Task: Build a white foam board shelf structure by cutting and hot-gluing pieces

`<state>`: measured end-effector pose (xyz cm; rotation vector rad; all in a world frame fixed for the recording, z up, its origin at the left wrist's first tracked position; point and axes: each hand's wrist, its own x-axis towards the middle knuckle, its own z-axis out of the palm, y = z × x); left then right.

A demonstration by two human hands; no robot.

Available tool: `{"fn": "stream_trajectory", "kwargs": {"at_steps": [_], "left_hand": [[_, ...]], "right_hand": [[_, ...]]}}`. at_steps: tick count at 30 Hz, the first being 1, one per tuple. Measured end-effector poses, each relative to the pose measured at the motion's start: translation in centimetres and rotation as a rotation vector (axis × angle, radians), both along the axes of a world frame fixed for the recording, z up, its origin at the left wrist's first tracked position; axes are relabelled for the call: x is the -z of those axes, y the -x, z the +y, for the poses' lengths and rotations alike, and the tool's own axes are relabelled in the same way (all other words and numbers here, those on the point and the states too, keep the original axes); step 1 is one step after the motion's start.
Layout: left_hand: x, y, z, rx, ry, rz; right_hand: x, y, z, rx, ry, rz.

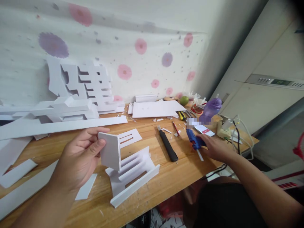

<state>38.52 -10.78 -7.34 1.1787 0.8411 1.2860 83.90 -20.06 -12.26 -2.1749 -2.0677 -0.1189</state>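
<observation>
Between thumb and fingers, my left hand (79, 155) pinches a small white foam board piece (110, 151), roughly square and held upright above the table. Just below it stands a partly built white foam board shape (136, 186) with slots and a raised edge strip. A flat slotted white piece (133, 134) lies behind. My right hand (217, 147) is wrapped round the handle of a blue glue gun (195, 141), from which a white glue stick (200, 155) pokes out. Some of the right fingers are hidden behind the gun and hand.
A black-handled tool (168, 144) and a red pencil (176, 129) lie mid-table. White sheets (154, 109) and large foam board cut-outs (90, 84) stand at the back. A phone (204, 129), purple object (211, 110), green fruit (184, 100) and power strip with cables (223, 129) are on the right.
</observation>
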Motion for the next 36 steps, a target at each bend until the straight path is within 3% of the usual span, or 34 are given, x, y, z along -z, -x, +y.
{"fn": "stream_trajectory", "kwargs": {"at_steps": [5,9,11,13,18,21,25,28,31,34,36], "left_hand": [[0.0,-0.5,0.0,0.001,-0.009,0.022],[-0.1,-1.1,-0.7,-0.026,-0.167,0.086],[0.0,-1.3,-1.1,-0.054,-0.292,0.188],[0.2,-1.4,-1.6,-0.064,-0.431,0.314],[0.5,-1.6,-2.3,0.029,-0.675,0.500],[0.3,-1.9,-2.6,0.103,-0.755,0.517],[-0.5,-2.0,-3.1,0.157,-0.801,0.505],[-1.7,-1.3,-3.1,0.219,-0.726,0.676],[-2.8,-0.2,-2.8,0.384,-0.610,0.931],[-3.0,0.8,-2.7,0.549,-0.491,1.024],[-2.3,1.1,-2.8,0.420,-0.335,0.907]], "right_hand": [[0.7,-0.1,0.3,-0.072,-0.002,0.098],[-0.9,1.2,1.1,-0.035,-0.276,0.212],[-2.5,3.6,1.5,-0.024,-0.426,0.300],[-4.3,7.4,1.9,-0.121,-0.449,0.399],[-7.4,18.2,2.5,-0.647,-0.196,0.720],[-7.6,21.7,3.0,-0.778,-0.119,0.830],[-7.1,22.0,3.4,-0.794,-0.107,0.876],[-6.7,20.6,3.4,-0.742,-0.090,0.846],[-6.3,19.3,3.3,-0.675,-0.036,0.791],[-5.7,18.8,3.2,-0.681,-0.004,0.726],[-5.4,18.8,3.1,-0.695,0.020,0.700]]}}
